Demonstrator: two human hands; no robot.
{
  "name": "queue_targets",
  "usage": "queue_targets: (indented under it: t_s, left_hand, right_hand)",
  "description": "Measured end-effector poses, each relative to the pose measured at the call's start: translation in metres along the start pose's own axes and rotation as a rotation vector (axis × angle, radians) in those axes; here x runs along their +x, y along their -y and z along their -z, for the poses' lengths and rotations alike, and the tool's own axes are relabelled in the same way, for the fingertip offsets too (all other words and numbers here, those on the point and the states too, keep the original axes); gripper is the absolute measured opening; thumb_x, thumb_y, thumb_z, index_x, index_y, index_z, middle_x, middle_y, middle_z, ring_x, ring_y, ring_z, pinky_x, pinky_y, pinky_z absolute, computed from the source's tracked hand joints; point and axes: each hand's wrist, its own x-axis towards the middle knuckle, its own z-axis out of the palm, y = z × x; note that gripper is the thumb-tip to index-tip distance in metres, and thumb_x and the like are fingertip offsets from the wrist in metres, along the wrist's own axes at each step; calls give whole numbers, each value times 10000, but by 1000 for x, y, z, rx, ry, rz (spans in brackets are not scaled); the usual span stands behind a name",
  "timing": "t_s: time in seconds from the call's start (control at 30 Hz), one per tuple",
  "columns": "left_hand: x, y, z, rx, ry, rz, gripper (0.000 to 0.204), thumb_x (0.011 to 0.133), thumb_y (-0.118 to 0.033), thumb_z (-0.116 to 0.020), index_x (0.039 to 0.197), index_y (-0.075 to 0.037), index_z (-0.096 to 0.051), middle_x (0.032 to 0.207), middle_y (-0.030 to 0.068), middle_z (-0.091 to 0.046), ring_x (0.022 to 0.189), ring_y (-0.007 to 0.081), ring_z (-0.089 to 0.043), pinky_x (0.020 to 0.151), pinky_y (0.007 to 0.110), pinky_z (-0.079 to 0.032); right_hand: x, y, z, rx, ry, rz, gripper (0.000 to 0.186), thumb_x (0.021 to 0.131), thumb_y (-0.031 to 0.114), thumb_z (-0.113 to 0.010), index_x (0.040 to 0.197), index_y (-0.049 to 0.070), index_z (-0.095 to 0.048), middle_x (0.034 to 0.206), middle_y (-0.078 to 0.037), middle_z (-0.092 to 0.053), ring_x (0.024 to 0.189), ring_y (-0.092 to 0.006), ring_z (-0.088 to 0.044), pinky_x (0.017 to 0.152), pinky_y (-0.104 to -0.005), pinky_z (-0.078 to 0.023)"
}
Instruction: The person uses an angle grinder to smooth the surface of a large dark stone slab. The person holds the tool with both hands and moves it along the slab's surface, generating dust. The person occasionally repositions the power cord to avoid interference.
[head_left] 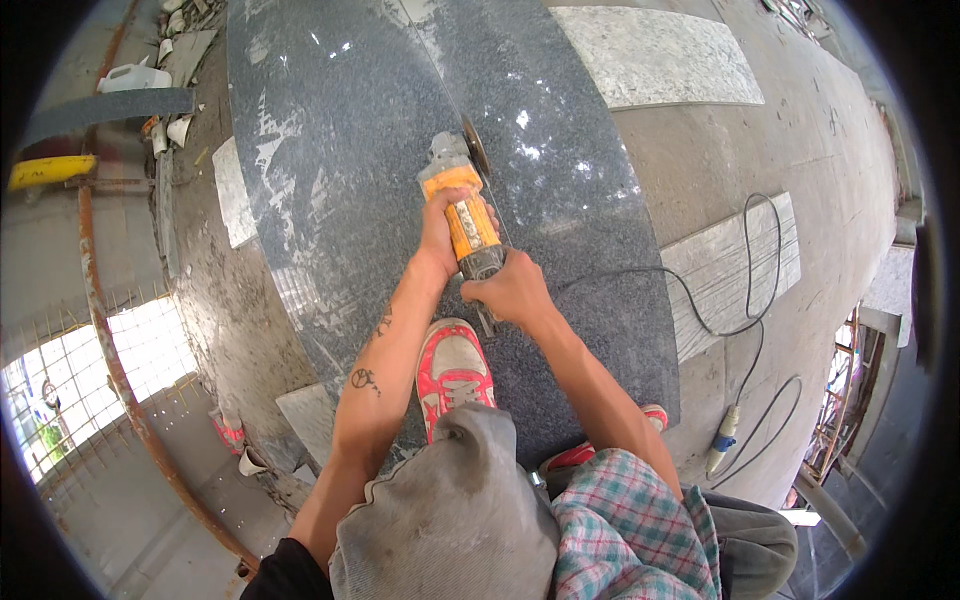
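An angle grinder (470, 222) with a yellow-orange body and grey head is held low over a dark speckled stone slab (350, 150). My left hand (440, 228) wraps round its body near the head. Around the dark rear end of the tool, my right hand (515, 290) is closed. The grinder's cutting disc (476, 148) stands on edge at the slab, in line with a thin straight line (435, 60) that runs away toward the far edge. Whether the disc is spinning cannot be made out.
My shoe (455, 370), red and beige, rests on the slab just behind the grinder. A black cable (690, 300) loops over a pale stone piece (735, 265) to a blue and white connector (722, 440). Another pale slab (660, 55) lies far right; rusty pipe (110, 350) at left.
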Motion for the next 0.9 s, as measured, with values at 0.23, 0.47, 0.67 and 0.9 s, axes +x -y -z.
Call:
queue_targets:
  t_s: [0.23, 0.47, 0.67, 0.9]
  left_hand:
    - [0, -5, -3, -10, -24, 24, 412, 732, -341, -596, 964, -6, -537, 799, 125, -575, 695, 261, -611, 653, 417, -536]
    - [-15, 8, -7, -42, -34, 46, 416, 733, -330, -588, 982, -2, -532, 788, 132, -580, 695, 270, -612, 647, 421, -538]
    - [0, -8, -6, -9, -7, 5, 423, 733, -337, -587, 982, 0, -531, 789, 135, -580, 686, 272, -611, 652, 420, -540]
    - [-19, 17, -5, -35, -47, 41, 430, 734, -326, -598, 1012, -7, -521, 791, 134, -575, 691, 277, -613, 632, 422, -545]
  right_hand:
    - [-1, 14, 5, -47, 44, -126, 483, 561, 267, -759, 874, -78, -634, 756, -158, -665, 655, -227, -665, 580, -329, -520]
    - [-22, 14, 11, -23, 62, -103, 542, 545, 332, -772, 832, -112, -652, 803, -233, -681, 804, -325, -692, 741, -377, -548]
    - [-2, 18, 7, -40, 36, -99, 483, 554, 272, -761, 817, -112, -631, 765, -186, -667, 662, -243, -672, 581, -338, -527]
    - [-24, -4, 3, -11, 19, -22, 547, 554, 326, -762, 853, -116, -639, 825, -244, -677, 819, -342, -688, 732, -394, -544]
